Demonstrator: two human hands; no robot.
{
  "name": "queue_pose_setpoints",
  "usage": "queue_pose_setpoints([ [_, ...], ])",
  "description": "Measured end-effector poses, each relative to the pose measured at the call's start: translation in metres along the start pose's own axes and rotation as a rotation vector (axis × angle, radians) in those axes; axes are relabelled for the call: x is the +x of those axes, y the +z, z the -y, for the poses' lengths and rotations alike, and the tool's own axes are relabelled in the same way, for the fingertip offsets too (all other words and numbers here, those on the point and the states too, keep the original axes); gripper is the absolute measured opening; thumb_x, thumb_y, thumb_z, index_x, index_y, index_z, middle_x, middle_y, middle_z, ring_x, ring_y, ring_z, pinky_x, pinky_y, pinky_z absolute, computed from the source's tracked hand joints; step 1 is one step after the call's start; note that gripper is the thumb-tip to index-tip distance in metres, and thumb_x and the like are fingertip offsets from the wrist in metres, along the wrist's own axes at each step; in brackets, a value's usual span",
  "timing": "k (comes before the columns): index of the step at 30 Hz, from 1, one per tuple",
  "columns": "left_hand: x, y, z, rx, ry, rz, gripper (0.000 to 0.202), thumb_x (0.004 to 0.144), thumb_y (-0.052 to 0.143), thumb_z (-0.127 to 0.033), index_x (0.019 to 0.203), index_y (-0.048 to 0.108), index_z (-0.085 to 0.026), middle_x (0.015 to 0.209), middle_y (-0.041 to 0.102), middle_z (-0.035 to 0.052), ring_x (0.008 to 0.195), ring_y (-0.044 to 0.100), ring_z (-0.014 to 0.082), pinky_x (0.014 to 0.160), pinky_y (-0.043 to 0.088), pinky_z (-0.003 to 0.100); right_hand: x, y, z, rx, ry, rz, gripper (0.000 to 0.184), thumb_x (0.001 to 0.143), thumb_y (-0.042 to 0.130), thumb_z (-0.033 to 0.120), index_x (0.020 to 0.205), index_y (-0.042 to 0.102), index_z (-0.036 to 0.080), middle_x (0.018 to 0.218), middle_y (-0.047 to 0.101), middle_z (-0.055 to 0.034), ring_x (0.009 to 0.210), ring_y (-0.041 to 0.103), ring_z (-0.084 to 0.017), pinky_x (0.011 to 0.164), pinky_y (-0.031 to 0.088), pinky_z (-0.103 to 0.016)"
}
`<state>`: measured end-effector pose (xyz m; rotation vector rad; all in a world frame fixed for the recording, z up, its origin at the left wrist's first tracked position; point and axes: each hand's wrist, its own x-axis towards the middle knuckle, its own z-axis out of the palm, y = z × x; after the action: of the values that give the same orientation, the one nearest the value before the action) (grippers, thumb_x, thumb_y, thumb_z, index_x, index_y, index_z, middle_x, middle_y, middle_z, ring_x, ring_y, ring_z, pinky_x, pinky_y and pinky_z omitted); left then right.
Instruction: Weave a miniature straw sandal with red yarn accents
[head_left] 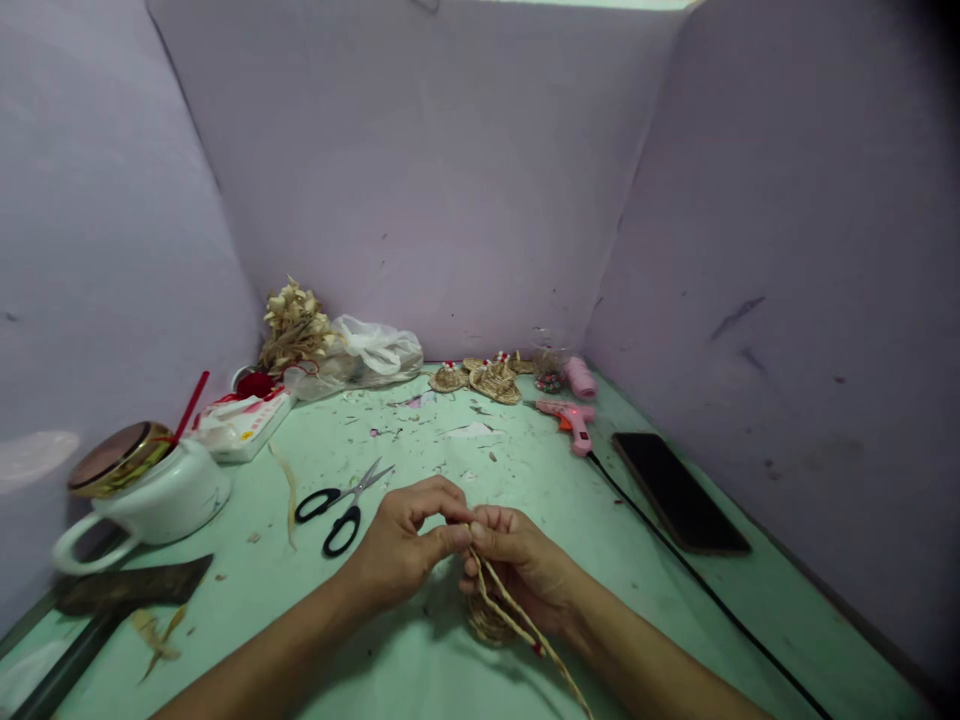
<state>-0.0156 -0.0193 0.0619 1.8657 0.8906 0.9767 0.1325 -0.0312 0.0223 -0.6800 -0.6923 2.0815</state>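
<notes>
Close together at the front middle of the table, my two hands work on a thin straw-coloured twisted cord (517,607). My left hand (420,530) pinches it between thumb and fingertips. Opposite it, my right hand (517,550) grips the same cord, its thumb nearly touching my left thumb. Two strands run down from the pinch toward the lower right, with a small red spot on one. Below the right hand's fingers shows a coiled piece of woven cord (489,622), partly hidden by that hand. Scissors (346,508) with black handles lie spread beside my left hand.
A pink glue gun (574,422) with a black cable and a dark phone (679,492) lie at right. Small woven straw hats (491,380) and pink twine (580,378) sit at the back. A white mug (169,495) and a hammer (127,590) stand left, near dried flowers (291,325).
</notes>
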Motion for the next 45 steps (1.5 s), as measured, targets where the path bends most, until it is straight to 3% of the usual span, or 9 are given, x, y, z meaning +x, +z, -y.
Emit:
queue_pose_setpoints([
  [3,0.001,-0.005,0.000,0.043,0.025,-0.002,0.011,0.073,0.056,-0.022,0.064,0.061,-0.016,0.070,0.056,0.0032,0.068,0.053,0.0146,0.066,0.040,0.025,-0.002,0.003,0.001,-0.064,-0.004,0.061,0.027,0.066,0.068,0.036,0.068,0.058,0.011,0.059,0.063,-0.0033,0.047,0.057,-0.009,0.050,0.044,-0.022],
  [6,0.003,-0.012,-0.002,0.141,0.052,0.010,0.012,0.073,0.052,-0.017,0.062,0.057,-0.016,0.066,0.055,0.0016,0.066,0.052,0.0137,0.064,0.039,0.024,-0.006,0.007,0.007,-0.278,-0.055,0.105,0.035,0.069,0.062,0.044,0.074,0.062,0.009,0.065,0.062,-0.0059,0.050,0.054,-0.009,0.049,0.039,-0.022],
  [11,0.005,-0.015,-0.005,0.292,0.035,-0.079,0.013,0.071,0.051,-0.013,0.060,0.054,-0.017,0.066,0.057,0.0012,0.065,0.052,0.0131,0.065,0.038,0.024,-0.010,0.011,0.011,-0.664,-0.231,0.136,0.028,0.063,0.069,0.036,0.076,0.064,0.012,0.064,0.055,-0.0004,0.055,0.046,-0.008,0.050,0.033,-0.020],
  [17,0.006,-0.013,-0.006,0.314,-0.008,-0.125,0.013,0.070,0.051,-0.013,0.058,0.054,-0.017,0.064,0.057,0.0007,0.064,0.051,0.0133,0.064,0.038,0.024,-0.006,0.012,0.001,-0.597,-0.167,-0.015,0.028,0.068,0.063,0.038,0.076,0.061,0.012,0.063,0.060,-0.0021,0.048,0.051,-0.008,0.049,0.037,-0.021],
  [22,0.005,-0.011,-0.007,0.310,-0.055,-0.129,0.012,0.069,0.051,-0.016,0.058,0.055,-0.017,0.064,0.057,0.0005,0.064,0.051,0.0133,0.063,0.038,0.024,-0.004,0.010,-0.001,-0.565,-0.109,-0.096,0.033,0.064,0.063,0.040,0.078,0.060,0.011,0.050,0.059,0.0003,0.038,0.052,-0.009,0.039,0.033,-0.018],
  [29,0.012,-0.027,-0.002,0.355,-0.125,-0.200,0.011,0.069,0.052,-0.021,0.059,0.055,-0.017,0.061,0.057,-0.0007,0.061,0.050,0.0127,0.062,0.038,0.023,-0.004,0.009,0.006,-0.523,-0.004,-0.041,0.039,0.061,0.065,0.045,0.080,0.059,0.011,0.054,0.061,0.0000,0.037,0.053,-0.008,0.037,0.034,-0.018],
  [35,0.014,-0.032,-0.004,0.344,-0.147,-0.179,0.012,0.070,0.051,-0.023,0.061,0.055,-0.016,0.060,0.056,-0.0013,0.060,0.050,0.0120,0.061,0.038,0.023,-0.005,0.009,0.005,-0.524,-0.088,-0.046,0.029,0.067,0.062,0.040,0.069,0.059,0.011,0.043,0.055,0.0030,0.031,0.047,-0.006,0.035,0.033,-0.016],
  [40,0.018,-0.039,0.003,0.392,-0.191,-0.207,0.014,0.069,0.051,-0.026,0.061,0.055,-0.016,0.060,0.055,-0.0010,0.061,0.050,0.0129,0.062,0.038,0.024,-0.006,0.005,0.008,-0.386,0.064,0.055,0.034,0.065,0.064,0.038,0.086,0.058,0.012,0.052,0.059,0.0006,0.035,0.052,-0.009,0.036,0.038,-0.019],
  [45,0.020,-0.049,0.011,0.462,-0.208,-0.198,0.016,0.069,0.050,-0.028,0.061,0.055,-0.016,0.059,0.056,-0.0006,0.060,0.050,0.0133,0.062,0.038,0.024,-0.006,0.004,0.012,-0.475,0.097,0.073,0.036,0.062,0.067,0.032,0.091,0.058,0.013,0.060,0.059,0.0005,0.043,0.055,-0.008,0.041,0.039,-0.019],
])
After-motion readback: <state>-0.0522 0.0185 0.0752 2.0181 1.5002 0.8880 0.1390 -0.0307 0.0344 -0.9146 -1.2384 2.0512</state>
